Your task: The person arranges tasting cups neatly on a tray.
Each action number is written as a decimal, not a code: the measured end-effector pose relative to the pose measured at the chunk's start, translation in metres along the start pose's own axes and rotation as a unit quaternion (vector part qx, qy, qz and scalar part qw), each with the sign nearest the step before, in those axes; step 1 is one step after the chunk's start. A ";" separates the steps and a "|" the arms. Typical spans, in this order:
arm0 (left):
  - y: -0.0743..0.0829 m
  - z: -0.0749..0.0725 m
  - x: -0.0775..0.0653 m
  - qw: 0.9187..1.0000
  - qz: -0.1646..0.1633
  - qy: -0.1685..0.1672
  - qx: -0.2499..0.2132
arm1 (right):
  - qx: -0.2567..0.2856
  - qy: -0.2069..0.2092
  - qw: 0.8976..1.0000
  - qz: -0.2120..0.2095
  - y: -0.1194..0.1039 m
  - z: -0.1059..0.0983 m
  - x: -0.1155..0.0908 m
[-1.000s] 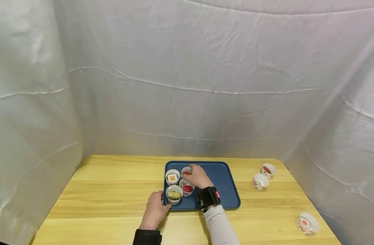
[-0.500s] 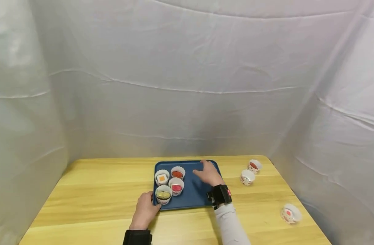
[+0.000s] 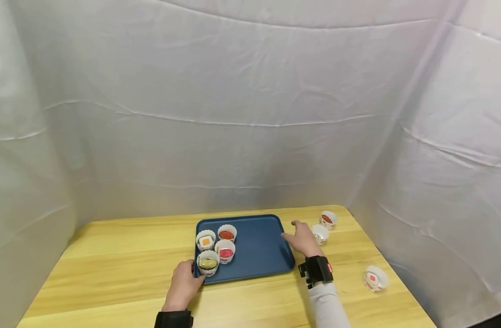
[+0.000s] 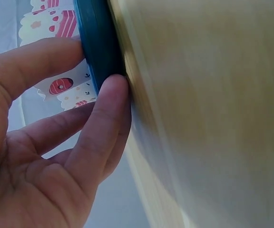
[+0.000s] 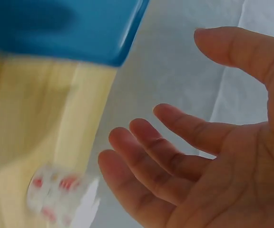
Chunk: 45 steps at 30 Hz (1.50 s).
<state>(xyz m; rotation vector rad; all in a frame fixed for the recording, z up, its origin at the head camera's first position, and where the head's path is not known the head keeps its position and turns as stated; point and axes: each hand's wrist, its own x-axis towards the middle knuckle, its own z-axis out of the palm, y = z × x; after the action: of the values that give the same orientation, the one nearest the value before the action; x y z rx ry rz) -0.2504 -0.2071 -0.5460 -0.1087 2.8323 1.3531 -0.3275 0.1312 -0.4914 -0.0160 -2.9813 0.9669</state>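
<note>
- Pinching left edge of dark-blue, round-cornered tray (image 3: 258,248) with left grip (image 3: 182,284).
- See tray flat on bench (image 3: 111,273), bearing four scalloped, patterned cups (image 3: 225,256).
- Holding right grip (image 3: 303,239) loosely spread between tray and white cup (image 3: 321,233).

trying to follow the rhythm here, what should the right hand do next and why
Probably reach slightly further right and grip the nearest loose cup. The right hand is empty and, in the head view, close to that cup. Four cups sit on the tray, three are off it on the table, and the left hand holds the tray's edge.
</note>
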 end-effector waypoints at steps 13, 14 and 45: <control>-0.008 -0.003 -0.001 1.000 0.001 -0.005 0.030 | -0.043 0.036 0.998 0.011 0.051 -0.025 -0.032; -0.009 -0.003 -0.001 0.999 0.001 -0.005 0.033 | -0.046 0.042 0.998 0.013 0.054 -0.027 -0.035; 0.000 0.000 0.000 0.999 0.017 -0.018 0.039 | -0.081 0.062 0.986 0.131 0.120 -0.083 -0.093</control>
<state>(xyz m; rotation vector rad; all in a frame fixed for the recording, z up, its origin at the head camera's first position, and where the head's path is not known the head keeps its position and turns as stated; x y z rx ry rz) -0.2507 -0.2068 -0.5456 -0.0368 2.8648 1.2351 -0.2330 0.2757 -0.4948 -0.4607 -2.9804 0.7048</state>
